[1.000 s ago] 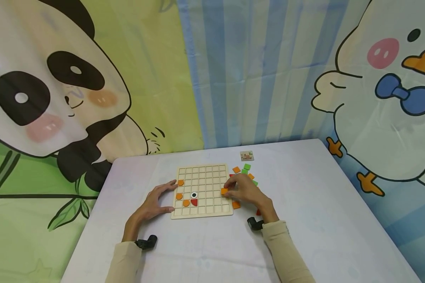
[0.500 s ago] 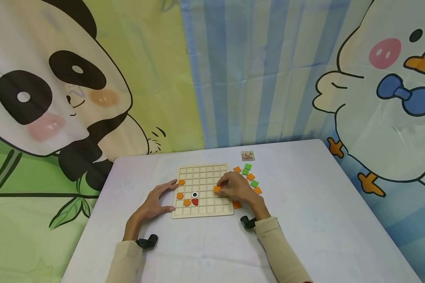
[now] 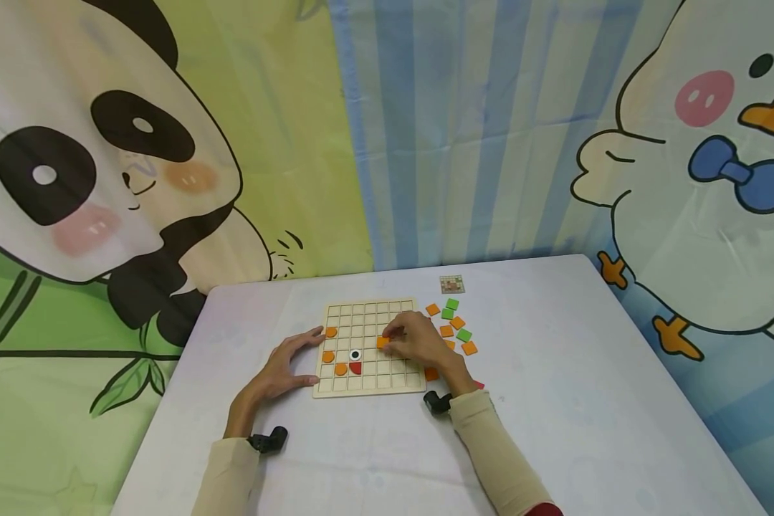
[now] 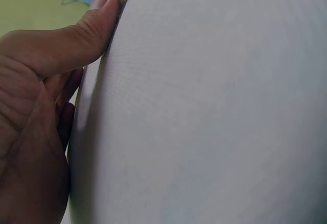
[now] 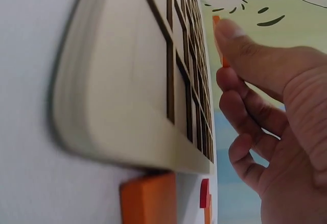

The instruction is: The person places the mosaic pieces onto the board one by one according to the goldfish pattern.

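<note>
My right hand (image 3: 421, 340) pinches an orange square tile (image 3: 382, 342) over the right half of a pale wooden grid board (image 3: 365, 385). In the right wrist view the tile (image 5: 220, 35) shows edge-on between thumb and fingers, apart from the board. Spread out, my left hand (image 3: 281, 370) touches the board's left edge with its fingertips and thumb. On the board's left part lie three orange round pieces (image 3: 328, 356), a red quarter-round piece (image 3: 356, 368) and a white disc with a black centre (image 3: 355, 355).
Right of the board lie loose orange tiles (image 3: 469, 348) and green tiles (image 3: 464, 335), with a red piece (image 3: 479, 385) nearer the forearm. A small patterned card (image 3: 452, 284) lies at the back of the white table (image 3: 593, 401). Printed curtains (image 3: 419, 143) hang behind.
My right hand has carried the orange tile leftward from the board's right edge over the grid. More loose tiles are uncovered behind it. The left hand stays at the board's edge.
</note>
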Available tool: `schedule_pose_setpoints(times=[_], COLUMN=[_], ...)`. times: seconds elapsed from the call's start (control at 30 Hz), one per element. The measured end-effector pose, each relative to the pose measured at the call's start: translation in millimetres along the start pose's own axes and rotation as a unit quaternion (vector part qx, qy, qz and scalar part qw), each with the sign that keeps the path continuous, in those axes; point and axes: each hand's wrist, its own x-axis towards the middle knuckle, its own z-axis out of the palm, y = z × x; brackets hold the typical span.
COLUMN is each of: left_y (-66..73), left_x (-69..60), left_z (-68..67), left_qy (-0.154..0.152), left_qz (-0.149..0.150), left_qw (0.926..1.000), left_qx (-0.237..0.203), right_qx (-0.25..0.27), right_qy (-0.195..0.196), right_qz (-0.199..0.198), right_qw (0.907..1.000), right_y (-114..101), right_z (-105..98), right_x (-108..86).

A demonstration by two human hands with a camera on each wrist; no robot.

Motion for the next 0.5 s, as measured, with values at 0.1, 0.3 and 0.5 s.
schedule_pose_setpoints(times=[0.1, 0.3, 0.5], left_y=[-0.5, -1.9, -2.9], left_x=[-0.1, -0.5, 0.1], left_z=[0.6, 0.6, 0.2], left_qy=[-0.001, -0.001, 0.0], left_qz=[-0.001, -0.001, 0.002], left_qw=[1.0, 1.0, 1.0], left_qx=[-0.003, 0.002, 0.0], right_qx=[0.007, 0.003, -0.014], right_qy=[0.004, 0.001, 0.0], right_qz=[0.005, 0.017, 0.027], right_qw=[1.0, 0.9998, 0.9995], right_y=[-2, -4, -7], right_z=[2, 11, 19], right_x=[2.3, 10.3, 23.1])
